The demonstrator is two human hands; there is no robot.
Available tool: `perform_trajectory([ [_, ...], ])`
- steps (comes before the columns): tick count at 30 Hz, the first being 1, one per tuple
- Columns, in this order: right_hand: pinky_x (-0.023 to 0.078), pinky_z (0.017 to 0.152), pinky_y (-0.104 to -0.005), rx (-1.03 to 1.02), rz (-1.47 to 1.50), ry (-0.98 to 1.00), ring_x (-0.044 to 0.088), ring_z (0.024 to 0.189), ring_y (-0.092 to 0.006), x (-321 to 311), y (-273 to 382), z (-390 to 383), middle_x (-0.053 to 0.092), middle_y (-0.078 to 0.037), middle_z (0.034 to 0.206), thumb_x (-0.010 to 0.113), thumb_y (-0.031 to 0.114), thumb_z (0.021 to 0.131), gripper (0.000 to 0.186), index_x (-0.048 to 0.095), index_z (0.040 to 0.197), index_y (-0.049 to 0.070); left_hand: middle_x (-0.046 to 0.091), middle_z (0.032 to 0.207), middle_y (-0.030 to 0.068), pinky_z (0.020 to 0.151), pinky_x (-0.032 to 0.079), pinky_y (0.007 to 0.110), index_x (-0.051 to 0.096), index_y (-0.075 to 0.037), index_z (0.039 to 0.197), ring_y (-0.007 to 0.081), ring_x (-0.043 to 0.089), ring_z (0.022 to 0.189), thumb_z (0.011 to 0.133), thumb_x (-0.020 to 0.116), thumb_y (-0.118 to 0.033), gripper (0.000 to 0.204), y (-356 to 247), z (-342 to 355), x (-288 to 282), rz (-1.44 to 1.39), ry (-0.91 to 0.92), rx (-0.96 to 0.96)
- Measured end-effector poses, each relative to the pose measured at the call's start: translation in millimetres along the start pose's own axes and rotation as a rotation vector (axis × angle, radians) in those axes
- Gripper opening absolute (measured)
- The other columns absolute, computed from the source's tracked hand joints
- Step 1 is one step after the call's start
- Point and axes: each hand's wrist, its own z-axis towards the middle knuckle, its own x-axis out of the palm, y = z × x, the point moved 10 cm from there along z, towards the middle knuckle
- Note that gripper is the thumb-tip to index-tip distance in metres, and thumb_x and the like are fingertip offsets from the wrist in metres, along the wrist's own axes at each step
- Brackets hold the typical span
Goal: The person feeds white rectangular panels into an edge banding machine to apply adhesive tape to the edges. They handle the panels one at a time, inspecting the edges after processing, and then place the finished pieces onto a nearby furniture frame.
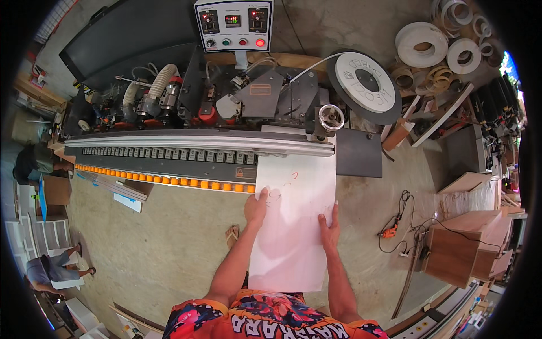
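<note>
A long white panel (294,214) with small pencil and red marks reaches from my body into a dark edge banding machine (169,141), its far end under the silver rail. My left hand (257,206) grips the panel's left edge beside the row of orange rollers (186,182). My right hand (330,226) holds the right edge a little nearer to me, thumb and fingers along it. Above stand a control box (234,25) with a lit red button, a handwheel (331,118) and a white banding reel (364,82) feeding a strip into the machine.
Banding rolls (422,45) lie at the top right. An orange power tool (389,231) with cords and plywood boxes (451,254) are on the right. Boards (127,200) lie on the floor (113,237). Two other people (48,271) (28,166) are at the left.
</note>
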Motion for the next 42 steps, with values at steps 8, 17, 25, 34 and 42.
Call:
perform_trajectory([
  [8, 0.044, 0.109, -0.0367, -0.023, -0.012, -0.006, 0.059, 0.132, -0.0339, 17.3, 16.9, -9.7, 0.057, -0.027, 0.146, 0.068, 0.024, 0.096, 0.075, 0.034, 0.161, 0.009, 0.070, 0.122, 0.0259, 0.098, 0.051, 0.048, 0.065, 0.005, 0.127, 0.0411, 0.066, 0.115, 0.093, 0.061, -0.066, 0.078, 6.5, 10.0, -20.1, 0.006, -0.003, -0.003],
  [17, 0.038, 0.115, -0.0339, 0.027, 0.122, 0.012, 0.050, 0.141, -0.0300, 43.3, 31.0, -20.2, 0.048, -0.024, 0.156, 0.066, 0.019, 0.097, 0.072, 0.035, 0.158, -0.003, 0.071, 0.120, 0.0257, 0.096, 0.051, 0.050, 0.066, 0.004, 0.124, 0.0430, 0.066, 0.114, 0.095, 0.058, -0.066, 0.076, 6.9, 16.0, -48.6, 0.090, -0.053, 0.019],
  [25, 0.036, 0.117, -0.0343, -0.049, 0.099, 0.020, 0.048, 0.142, -0.0291, 65.7, 28.5, -24.1, 0.045, -0.023, 0.158, 0.066, 0.018, 0.098, 0.071, 0.034, 0.158, -0.004, 0.074, 0.111, 0.0215, 0.094, 0.052, 0.050, 0.069, -0.003, 0.119, 0.0418, 0.068, 0.108, 0.095, 0.056, -0.068, 0.070, 16.4, 27.3, -68.1, 0.171, -0.084, 0.022],
  [34, 0.033, 0.118, -0.0355, 0.011, 0.178, 0.090, 0.044, 0.144, -0.0294, 88.0, 50.1, -37.1, 0.042, -0.024, 0.159, 0.065, 0.023, 0.100, 0.075, 0.030, 0.157, -0.009, 0.073, 0.115, 0.0220, 0.095, 0.052, 0.052, 0.068, -0.003, 0.120, 0.0421, 0.068, 0.111, 0.094, 0.053, -0.071, 0.074, 18.8, 33.7, -95.1, 0.185, -0.101, 0.003],
  [42, 0.033, 0.118, -0.0341, 0.024, 0.195, 0.142, 0.045, 0.144, -0.0277, 107.7, 38.5, -37.5, 0.044, -0.024, 0.158, 0.067, 0.022, 0.099, 0.075, 0.031, 0.157, -0.009, 0.073, 0.114, 0.0220, 0.094, 0.052, 0.053, 0.068, -0.004, 0.120, 0.0420, 0.068, 0.110, 0.095, 0.052, -0.071, 0.073, 9.4, 28.7, -122.5, 0.267, -0.158, -0.038],
])
